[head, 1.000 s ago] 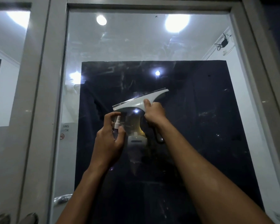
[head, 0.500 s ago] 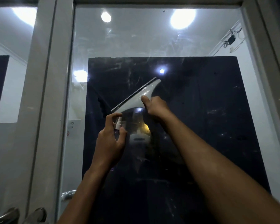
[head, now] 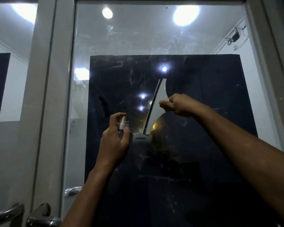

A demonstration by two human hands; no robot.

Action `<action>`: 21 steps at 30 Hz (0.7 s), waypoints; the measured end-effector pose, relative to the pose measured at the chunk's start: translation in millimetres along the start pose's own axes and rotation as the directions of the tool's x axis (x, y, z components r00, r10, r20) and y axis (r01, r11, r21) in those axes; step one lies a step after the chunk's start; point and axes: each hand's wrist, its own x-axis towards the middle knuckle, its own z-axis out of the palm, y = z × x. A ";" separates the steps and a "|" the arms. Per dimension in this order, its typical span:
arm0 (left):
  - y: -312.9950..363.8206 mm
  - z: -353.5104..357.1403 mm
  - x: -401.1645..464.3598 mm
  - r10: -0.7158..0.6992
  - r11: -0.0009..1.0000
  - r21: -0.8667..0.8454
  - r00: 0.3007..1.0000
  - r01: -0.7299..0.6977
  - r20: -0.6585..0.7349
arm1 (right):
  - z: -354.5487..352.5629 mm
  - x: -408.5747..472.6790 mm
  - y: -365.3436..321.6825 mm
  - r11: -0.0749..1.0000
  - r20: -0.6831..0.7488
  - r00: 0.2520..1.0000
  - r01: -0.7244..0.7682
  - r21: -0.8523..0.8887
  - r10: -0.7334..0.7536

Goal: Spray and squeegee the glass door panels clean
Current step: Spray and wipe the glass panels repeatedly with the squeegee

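Note:
A framed glass door panel (head: 195, 38) fills the view, streaked and full of reflections, with a dark sheet behind its middle. My right hand (head: 179, 104) grips the handle of a white squeegee (head: 157, 105), whose blade stands almost upright against the glass. My left hand (head: 115, 141) holds a small spray bottle (head: 122, 124) with a white nozzle, lower and to the left of the squeegee; my forefinger curls above the nozzle. The bottle's body is mostly hidden in my palm.
The grey door frame (head: 44, 95) runs down the left, with a second glass panel (head: 11, 46) beyond it. Metal door handles (head: 39, 213) sit at the bottom left. The right frame post (head: 272, 63) borders the pane.
My right hand has swung the squeegee from nearly level to almost upright and moved right. The view has shifted closer. My left hand keeps the bottle in about the same place.

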 end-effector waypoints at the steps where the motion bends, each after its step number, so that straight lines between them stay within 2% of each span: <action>1: 0.6 0.9 0.6 -0.002 1.000 0.000 1.000 0.002 -0.002 | 4.2 4.0 -8.4 0.999 -0.010 0.999 0.031 -0.013 -0.031; 6: 8.3 11.6 4.2 0.018 1.000 -0.020 1.000 -0.018 -0.005 | 14.8 10.7 -26.4 0.995 0.040 0.995 0.094 -0.033 -0.092; 8: 10.6 14.9 2.3 0.021 0.999 -0.033 1.000 -0.021 -0.010 | 6.6 1.9 -7.5 0.992 0.092 0.991 0.102 -0.071 -0.096; 11: 12.8 23.4 -5.0 0.013 1.000 -0.028 1.000 -0.013 -0.002 | -5.4 -15.0 41.2 0.996 0.144 0.990 0.022 -0.086 -0.009; 15: 13.2 36.7 -16.4 -0.002 0.999 -0.034 0.999 0.003 0.041 | -19.3 -30.7 89.3 0.995 0.142 0.989 -0.027 -0.100 0.041; 21: 19.4 54.7 -20.4 -0.006 0.999 -0.046 0.999 0.008 0.048 | -11.9 -24.8 79.0 0.989 0.060 0.997 0.058 -0.136 -0.050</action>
